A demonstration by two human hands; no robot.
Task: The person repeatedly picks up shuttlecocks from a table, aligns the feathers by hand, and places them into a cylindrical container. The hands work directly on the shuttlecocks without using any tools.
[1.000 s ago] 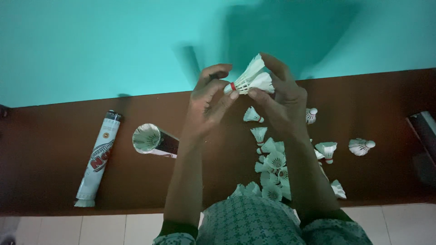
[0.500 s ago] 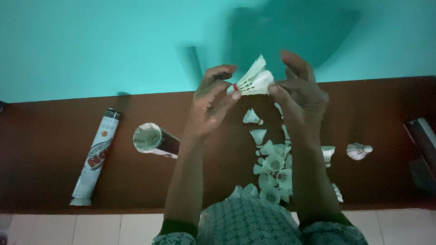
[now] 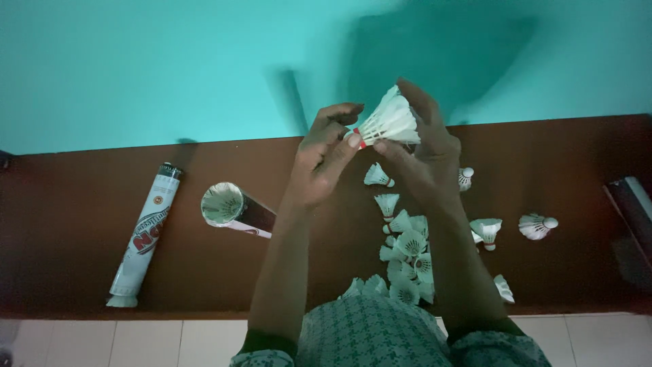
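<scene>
At lower left, a capped white cardboard tube [image 3: 145, 234] lies on the dark brown wooden tabletop [image 3: 68, 217]. Beside it, an open tube [image 3: 234, 209] shows its mouth, contents unclear. At centre, the raised left hand [image 3: 324, 160] pinches the cork of a white feather shuttlecock [image 3: 387, 124]; the right hand [image 3: 424, 156] cups its feathers.

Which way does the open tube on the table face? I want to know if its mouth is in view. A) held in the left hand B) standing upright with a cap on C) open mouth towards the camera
C: the open tube lies on the brown table, its round mouth showing its inside.
</scene>
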